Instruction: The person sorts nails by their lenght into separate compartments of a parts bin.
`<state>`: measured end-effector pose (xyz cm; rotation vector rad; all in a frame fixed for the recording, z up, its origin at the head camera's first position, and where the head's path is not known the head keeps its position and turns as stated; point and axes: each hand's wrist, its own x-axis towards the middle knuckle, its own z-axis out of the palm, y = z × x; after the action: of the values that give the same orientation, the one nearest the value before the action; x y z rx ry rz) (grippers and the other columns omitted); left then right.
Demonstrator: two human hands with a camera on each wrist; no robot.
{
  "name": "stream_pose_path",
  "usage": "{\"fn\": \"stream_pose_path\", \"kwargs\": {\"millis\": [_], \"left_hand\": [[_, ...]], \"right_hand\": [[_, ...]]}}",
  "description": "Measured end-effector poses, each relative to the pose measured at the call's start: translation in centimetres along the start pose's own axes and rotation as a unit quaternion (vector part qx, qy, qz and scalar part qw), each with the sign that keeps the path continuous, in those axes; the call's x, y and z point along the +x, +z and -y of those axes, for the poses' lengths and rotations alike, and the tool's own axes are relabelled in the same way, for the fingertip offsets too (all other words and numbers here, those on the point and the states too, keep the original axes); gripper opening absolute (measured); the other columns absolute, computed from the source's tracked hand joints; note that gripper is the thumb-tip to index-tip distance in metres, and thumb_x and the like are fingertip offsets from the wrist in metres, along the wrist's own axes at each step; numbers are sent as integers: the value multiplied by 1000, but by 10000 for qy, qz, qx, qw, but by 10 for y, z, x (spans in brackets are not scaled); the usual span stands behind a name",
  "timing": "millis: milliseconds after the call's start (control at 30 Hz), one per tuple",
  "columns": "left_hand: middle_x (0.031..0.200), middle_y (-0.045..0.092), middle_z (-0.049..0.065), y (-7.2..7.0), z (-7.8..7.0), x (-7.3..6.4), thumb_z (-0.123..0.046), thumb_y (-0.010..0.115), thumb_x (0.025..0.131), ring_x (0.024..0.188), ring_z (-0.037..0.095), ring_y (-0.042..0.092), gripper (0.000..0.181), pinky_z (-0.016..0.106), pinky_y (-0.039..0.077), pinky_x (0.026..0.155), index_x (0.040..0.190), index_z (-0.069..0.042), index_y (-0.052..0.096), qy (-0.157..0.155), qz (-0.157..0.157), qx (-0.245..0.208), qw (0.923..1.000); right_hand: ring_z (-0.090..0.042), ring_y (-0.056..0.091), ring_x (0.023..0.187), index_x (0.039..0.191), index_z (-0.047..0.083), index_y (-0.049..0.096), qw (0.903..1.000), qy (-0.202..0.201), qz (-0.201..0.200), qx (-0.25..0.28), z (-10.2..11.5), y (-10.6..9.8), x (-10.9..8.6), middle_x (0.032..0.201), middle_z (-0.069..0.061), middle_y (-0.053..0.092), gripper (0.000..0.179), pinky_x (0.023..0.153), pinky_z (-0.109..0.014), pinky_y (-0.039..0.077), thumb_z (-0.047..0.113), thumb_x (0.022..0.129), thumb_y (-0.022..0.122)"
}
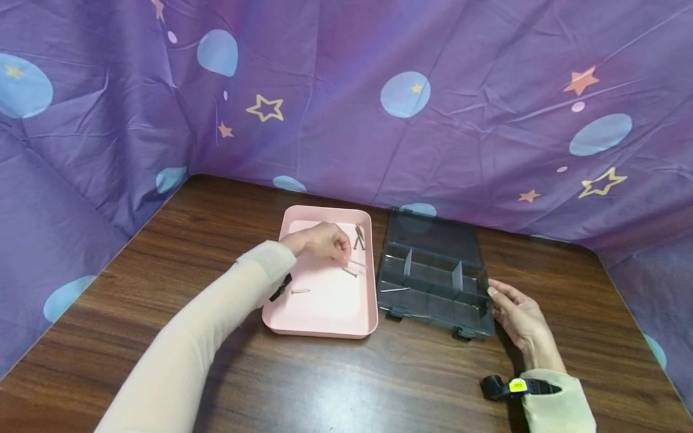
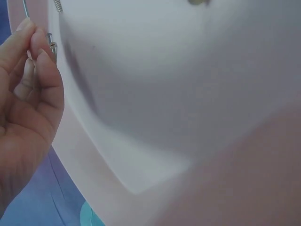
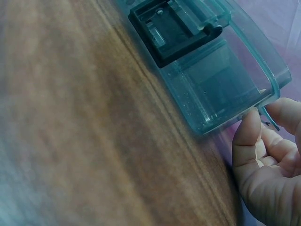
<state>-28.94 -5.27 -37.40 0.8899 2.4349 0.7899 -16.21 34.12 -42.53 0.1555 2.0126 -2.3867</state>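
Over the pink tray point(image 1: 319, 313), my left hand point(image 1: 325, 242) pinches a thin silver nail point(image 2: 26, 8) between thumb and fingertips. Below and beside those fingers lie several brass-coloured screws: one screw point(image 1: 349, 272) near the fingertips, a small group point(image 1: 360, 237) at the tray's far right, and a lone screw point(image 1: 300, 291) toward the left. My right hand point(image 1: 521, 319) grips the right side of a dark see-through compartment box point(image 1: 433, 310), thumb against its wall point(image 3: 235, 125). The box's lid point(image 1: 433, 234) is laid back. A silver nail point(image 1: 394, 290) lies in its long front compartment.
Tray and box stand side by side on a brown wooden table point(image 1: 346, 385), a narrow gap between them. Dividers point(image 1: 458, 275) split the box's middle row. Two latches point(image 1: 462, 333) jut from its front. A purple patterned cloth point(image 1: 335, 120) hangs behind the table.
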Motion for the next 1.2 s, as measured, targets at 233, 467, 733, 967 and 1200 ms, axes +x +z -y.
{"fn": "stream_pose_path", "kwargs": {"millis": [233, 467, 733, 967, 1200], "left_hand": [[74, 66, -2, 0, -2, -1, -10, 67, 84, 63, 2, 50, 6, 13, 41, 58, 87, -4, 69, 4, -121, -267, 9996], [74, 66, -1, 0, -4, -3, -7, 66, 85, 63, 4, 51, 4, 15, 41, 58, 86, -3, 69, -28, -218, -644, 9977], [78, 69, 2, -1, -10, -2, -8, 67, 85, 65, 3, 54, 6, 16, 45, 61, 88, -3, 68, 189, -270, -851, 9958], [80, 70, 10, 3, -26, 2, -9, 66, 86, 66, 7, 59, 8, 16, 47, 64, 88, -1, 67, 558, -220, -886, 9943], [82, 70, 9, 13, -48, 7, -11, 66, 86, 68, 7, 60, 10, 17, 49, 65, 89, -2, 68, 990, -121, -869, 9912]], "right_hand": [[-2, 59, 73, 93, 22, 71, 10000, -42, 19, 58, -1, 1, 0, 84, 9, 67, 26, 64, -18, 45, 2, 93, 54], [-3, 59, 73, 92, 22, 71, 10000, -14, -16, 54, 0, 0, 0, 84, 9, 68, 26, 64, -19, 46, 2, 93, 54], [-2, 59, 74, 93, 22, 70, 10000, 14, -9, 14, 0, 0, 0, 85, 10, 67, 26, 65, -19, 46, 2, 93, 53], [-2, 59, 73, 92, 23, 70, 10000, 32, -38, -31, 0, 0, 0, 84, 11, 67, 26, 63, -18, 46, 3, 93, 54], [-1, 57, 71, 91, 24, 70, 9999, 95, -103, -89, 1, 0, 0, 83, 12, 66, 27, 62, -17, 45, 3, 93, 54]]}}
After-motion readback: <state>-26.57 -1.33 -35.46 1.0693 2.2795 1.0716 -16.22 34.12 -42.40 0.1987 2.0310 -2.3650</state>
